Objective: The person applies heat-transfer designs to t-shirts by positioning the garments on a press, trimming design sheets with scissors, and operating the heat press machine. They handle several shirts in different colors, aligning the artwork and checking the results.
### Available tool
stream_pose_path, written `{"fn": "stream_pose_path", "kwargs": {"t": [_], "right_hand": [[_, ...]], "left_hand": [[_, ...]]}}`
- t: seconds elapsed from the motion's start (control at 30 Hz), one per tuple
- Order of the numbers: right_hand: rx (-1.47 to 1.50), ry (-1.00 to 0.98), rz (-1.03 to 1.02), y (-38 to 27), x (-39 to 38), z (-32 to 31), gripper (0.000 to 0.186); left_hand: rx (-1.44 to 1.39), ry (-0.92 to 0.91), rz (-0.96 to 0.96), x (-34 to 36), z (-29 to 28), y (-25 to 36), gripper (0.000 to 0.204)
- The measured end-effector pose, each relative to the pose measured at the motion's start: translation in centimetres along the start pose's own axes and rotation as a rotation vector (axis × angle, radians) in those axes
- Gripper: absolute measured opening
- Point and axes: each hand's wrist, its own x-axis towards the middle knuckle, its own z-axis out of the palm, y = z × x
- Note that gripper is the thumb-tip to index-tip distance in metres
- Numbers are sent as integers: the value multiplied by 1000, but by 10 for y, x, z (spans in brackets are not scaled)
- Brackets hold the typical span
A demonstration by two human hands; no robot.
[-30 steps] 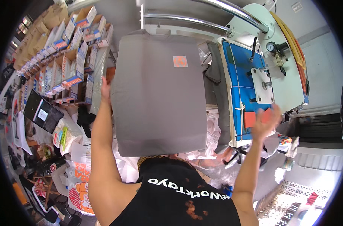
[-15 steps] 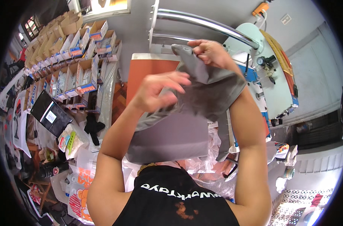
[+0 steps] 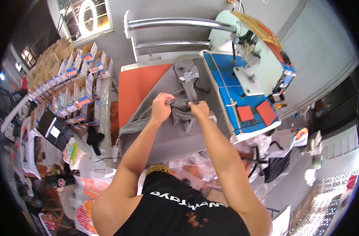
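Note:
A dark grey garment (image 3: 175, 141) lies over a flat platen whose orange surface (image 3: 136, 90) shows along the left and top. Its middle is bunched, with a collar and pale label above the folds. My left hand (image 3: 161, 106) is closed on the bunched fabric at centre. Just to its right my right hand (image 3: 199, 109) also grips the garment, fingers pinched on a fold.
A press (image 3: 254, 63) with chrome bars (image 3: 179, 23) stands behind and right, beside a blue pad (image 3: 218, 74) holding red squares (image 3: 244, 113). Stacked open boxes (image 3: 81, 94), a laptop (image 3: 51, 128) and plastic bags are at left; more plastic lies beneath my arms.
The smooth garment has been lifted, leaving orange surface visible, and is now bunched lower on the platen. Both hands have come together at the middle, the right moving down and left.

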Motion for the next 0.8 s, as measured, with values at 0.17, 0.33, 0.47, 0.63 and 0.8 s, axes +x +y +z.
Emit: {"fn": "stream_pose_path", "kwargs": {"t": [0.17,0.33,0.47,0.63,0.8], "right_hand": [[335,-79,-452,-95,-7,-28,47],[476,-370,-799,-173,-77,-155,24],[34,-339,-1009,-154,-173,-313,29],[-140,566,-799,21,-288,-492,37],[-20,676,-492,168,-315,-574,41]], "left_hand": [[422,12,-138,61,-74,-47,34],[317,-100,278,152,-28,-8,75],[26,-197,801,188,22,29,51],[-498,-591,206,110,59,177,26],[-462,-601,280,2,26,254,29]]}}
